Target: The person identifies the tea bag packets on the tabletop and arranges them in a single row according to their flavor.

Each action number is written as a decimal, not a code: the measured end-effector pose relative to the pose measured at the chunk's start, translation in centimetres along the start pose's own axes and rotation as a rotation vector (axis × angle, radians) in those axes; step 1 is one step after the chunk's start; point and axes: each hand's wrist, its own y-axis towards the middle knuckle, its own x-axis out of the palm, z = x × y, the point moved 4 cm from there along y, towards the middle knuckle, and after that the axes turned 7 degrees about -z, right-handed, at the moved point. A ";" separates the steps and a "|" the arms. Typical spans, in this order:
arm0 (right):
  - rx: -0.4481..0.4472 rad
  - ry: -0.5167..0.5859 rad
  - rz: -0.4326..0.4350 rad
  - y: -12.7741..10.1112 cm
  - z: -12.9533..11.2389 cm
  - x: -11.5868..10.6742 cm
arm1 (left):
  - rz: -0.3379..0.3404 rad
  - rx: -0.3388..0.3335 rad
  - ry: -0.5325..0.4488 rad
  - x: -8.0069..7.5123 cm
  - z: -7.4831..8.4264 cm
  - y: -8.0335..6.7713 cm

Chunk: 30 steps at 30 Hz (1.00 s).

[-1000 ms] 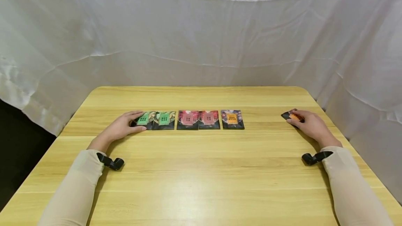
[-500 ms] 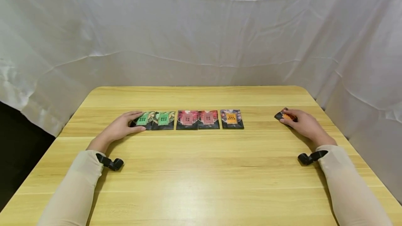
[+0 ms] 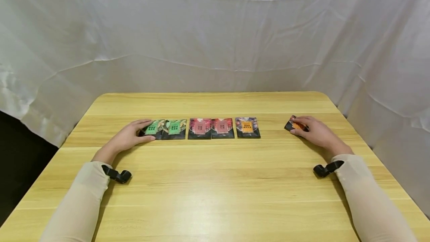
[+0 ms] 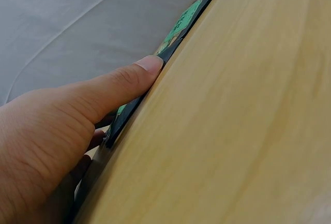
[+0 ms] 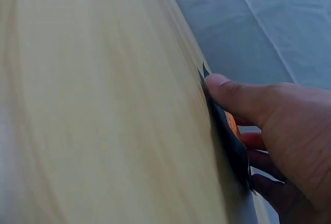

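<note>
With the right hand (image 3: 314,132) pinching the orange packet (image 3: 295,125) flat on the worktop (image 3: 215,182) and the left hand (image 3: 129,136) resting relaxed on the green packet (image 3: 152,127), the thin foil could slip free.

Both arms in snug beige sleeves (image 3: 80,204) down to the wrists. Hands bare. Small black camera mount (image 3: 118,175) strapped at left wrist, matching black mount (image 3: 326,168) at right wrist.
</note>
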 end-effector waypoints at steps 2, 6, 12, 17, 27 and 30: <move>-0.007 0.004 -0.004 0.2 -0.5 0.1 | 0.001 0.004 -0.003 0.0 0.1 0.0; -0.036 -0.005 -0.002 0.7 -1.4 0.3 | 0.005 0.007 -0.001 -0.1 0.1 -0.1; -0.079 -0.024 -0.013 1.4 -2.7 0.6 | 0.008 0.004 0.008 -0.1 0.0 0.0; -0.118 -0.019 -0.060 1.9 -3.7 0.8 | 0.002 0.004 0.020 -0.1 0.0 0.1; -0.144 0.049 -0.100 3.1 -5.1 1.5 | 0.013 0.011 0.022 0.1 0.1 0.0; -0.151 0.055 -0.101 3.3 -5.5 1.7 | 0.013 0.015 0.026 0.0 0.2 0.0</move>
